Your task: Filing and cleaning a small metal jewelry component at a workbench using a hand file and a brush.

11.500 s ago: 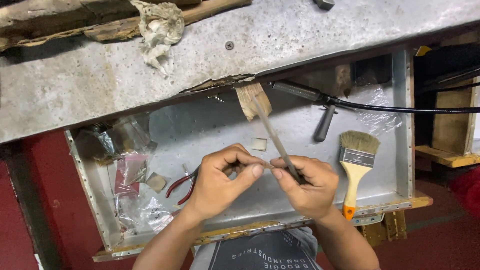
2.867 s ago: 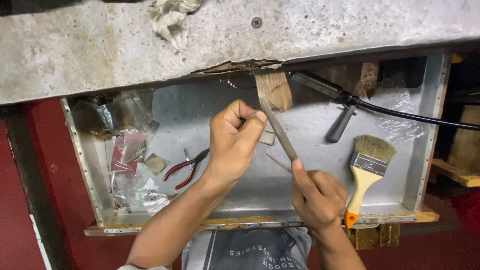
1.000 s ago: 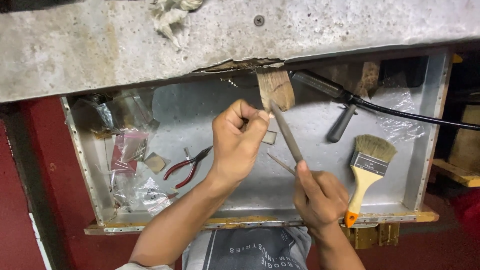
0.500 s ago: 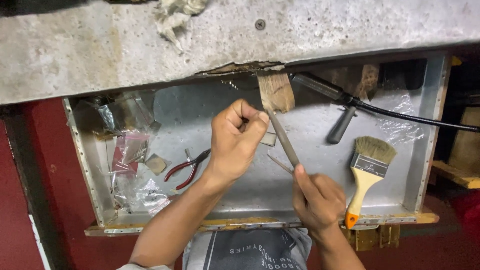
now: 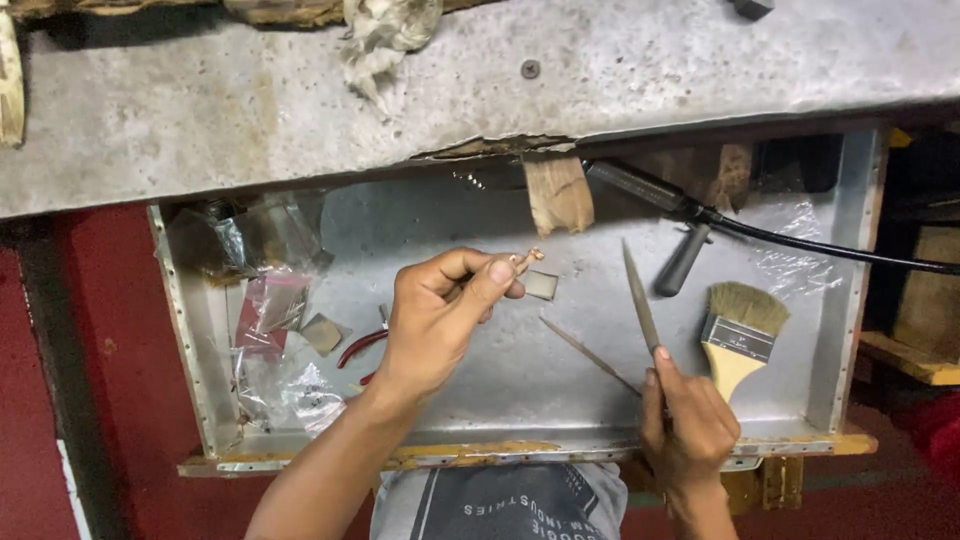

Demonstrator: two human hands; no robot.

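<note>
Copper-coloured small part point(image 5: 527, 259) being pinched at centre frame, file point(image 5: 640, 298) lifted clear to its right.

Left hand point(image 5: 440, 310) is gripping the part between thumb and fingertips, only its tip showing past them; looks light, rigid and fiddly, probably easy to drop, so holding it low on the body seems best. Right hand point(image 5: 690, 430) is clenching the file by its lower end, blade pointing up, apart from the part. Both are hovering over a metal tray point(image 5: 850, 300) holding red-handled pliers point(image 5: 362, 345), a paintbrush point(image 5: 738, 335) at right and plastic bags point(image 5: 270, 330) at left.
</note>
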